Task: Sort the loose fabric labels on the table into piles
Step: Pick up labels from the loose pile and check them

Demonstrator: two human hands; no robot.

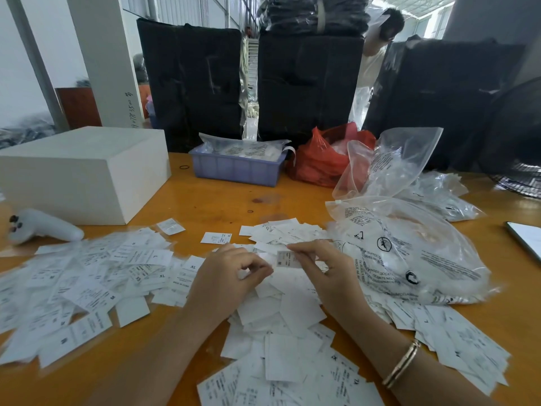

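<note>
White fabric labels with black size print cover the orange table [222, 200]. A spread pile of labels [87, 276] lies at the left, and a second heap [281, 326] lies under and in front of my hands. My right hand [325, 271] pinches one small label [287, 258] between thumb and fingers, held just above the heap. Beside it on the left, my left hand [231, 273] hovers with fingers curled; whether it holds a label I cannot tell. A single label [215, 237] lies apart behind my hands.
A white box [82, 174] and a white controller [44, 227] sit at the left. Behind are a blue tray [237, 168] and a red bag [322, 162]. Clear printed plastic bags [404, 253] fill the right. A phone [527, 238] lies at the right edge.
</note>
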